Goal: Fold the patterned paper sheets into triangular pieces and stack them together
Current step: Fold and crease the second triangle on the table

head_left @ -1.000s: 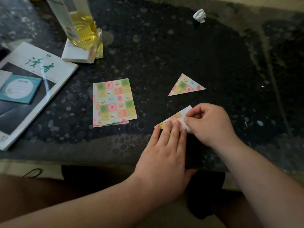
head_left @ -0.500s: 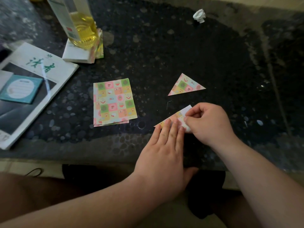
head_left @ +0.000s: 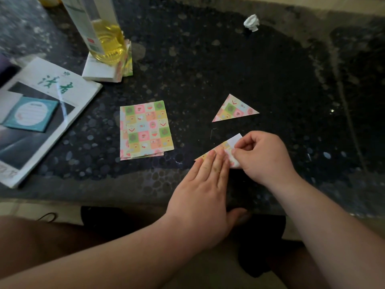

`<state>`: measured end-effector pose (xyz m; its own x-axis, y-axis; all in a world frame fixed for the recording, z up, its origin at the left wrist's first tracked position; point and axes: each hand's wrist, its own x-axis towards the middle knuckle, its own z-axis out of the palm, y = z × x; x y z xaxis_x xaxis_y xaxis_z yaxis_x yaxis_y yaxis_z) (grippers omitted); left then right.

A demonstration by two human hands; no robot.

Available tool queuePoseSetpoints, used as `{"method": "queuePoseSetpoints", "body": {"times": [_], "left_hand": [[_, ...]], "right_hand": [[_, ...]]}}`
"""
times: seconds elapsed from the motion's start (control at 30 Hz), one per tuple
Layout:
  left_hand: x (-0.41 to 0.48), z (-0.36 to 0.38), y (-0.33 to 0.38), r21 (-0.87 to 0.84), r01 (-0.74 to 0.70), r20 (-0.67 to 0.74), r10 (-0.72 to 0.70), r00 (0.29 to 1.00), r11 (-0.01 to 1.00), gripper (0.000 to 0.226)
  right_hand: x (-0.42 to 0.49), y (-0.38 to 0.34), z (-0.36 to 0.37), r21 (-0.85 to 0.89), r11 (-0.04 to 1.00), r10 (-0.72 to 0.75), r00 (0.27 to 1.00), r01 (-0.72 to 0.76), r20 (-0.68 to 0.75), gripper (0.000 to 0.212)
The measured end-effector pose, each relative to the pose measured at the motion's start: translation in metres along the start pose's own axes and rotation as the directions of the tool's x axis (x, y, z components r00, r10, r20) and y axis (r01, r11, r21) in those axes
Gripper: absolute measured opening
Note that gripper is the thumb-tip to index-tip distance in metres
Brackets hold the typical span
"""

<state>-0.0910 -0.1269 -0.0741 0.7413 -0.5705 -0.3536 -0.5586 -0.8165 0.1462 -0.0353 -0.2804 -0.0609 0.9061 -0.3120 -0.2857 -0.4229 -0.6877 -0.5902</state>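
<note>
At the front edge of the desk (head_left: pixel 208 69), your left grip (head_left: pixel 206 184) presses flat on the half-folded sheet (head_left: pixel 221 147). Your right grip (head_left: pixel 264 157) pinches its white flap. Next, I judge, crease it sharply, then stack it on the finished triangle (head_left: pixel 234 109) beyond.

Left hand (head_left: pixel 200 184) and right hand (head_left: pixel 264 157) are shown on bare forearms (head_left: pixel 333 226); indistinct dark clothing (head_left: pixel 260 247) is seen at the lap.

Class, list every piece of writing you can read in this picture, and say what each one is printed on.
"读者": large green brush characters on the magazine cover, slightly blurred.
Bottle label: print too blurred to read.
Teal card on the magazine: lines too small to read.
</note>
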Motion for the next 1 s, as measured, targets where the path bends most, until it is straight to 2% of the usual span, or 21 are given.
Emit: {"method": "queuePoseSetpoints", "body": {"times": [0.5,1.0], "left_hand": [[0.005,-0.004,0.017,0.015,-0.002,0.014,0.002,1.0,1.0,0.105],[0.009,-0.006,0.021,0.155,-0.026,0.07,0.015,0.997,0.988,0.111]], "right_hand": [[-0.001,0.003,-0.005,-0.024,0.999,-0.025,1.0,0.026,0.004,0.018],[0.01,0.017,-0.033,-0.08,0.997,0.019,0.988,-0.007,0.153,0.014]]}}
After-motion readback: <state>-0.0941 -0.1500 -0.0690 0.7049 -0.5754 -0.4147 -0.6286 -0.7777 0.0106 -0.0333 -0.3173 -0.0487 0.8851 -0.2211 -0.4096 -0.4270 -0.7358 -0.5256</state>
